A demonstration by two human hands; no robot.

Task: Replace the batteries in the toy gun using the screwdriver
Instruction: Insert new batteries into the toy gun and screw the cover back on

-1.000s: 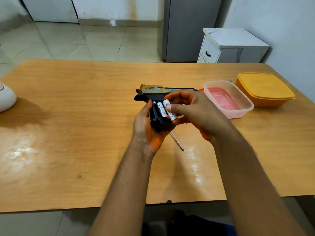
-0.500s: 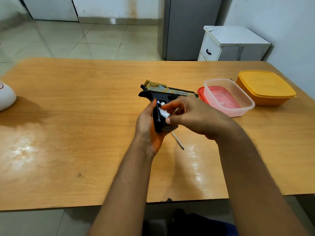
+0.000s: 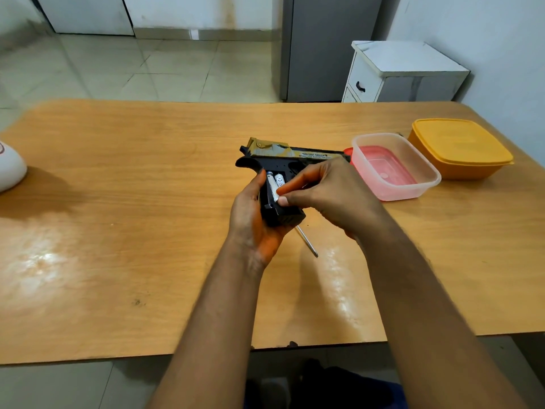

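Evidently mid-insertion: left hand [image 3: 250, 214] grips the black-and-gold plastic toy gun [image 3: 283, 160] above desk centre; right hand [image 3: 321, 193] pinches a white cylindrical battery [image 3: 272, 188] into the open grip. Next, seat it, then fetch the steel-shafted screwdriver [image 3: 308, 242] at five o'clock.

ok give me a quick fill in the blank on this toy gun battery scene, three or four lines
1. The left hand grips the toy gun by its ____.
2. The right hand presses a ____ into the open compartment.
3. The screwdriver lies on the ____ under the hands.
4. The clear tub sits beside a tub with a ____ lid.

Missing words: grip; battery; table; yellow
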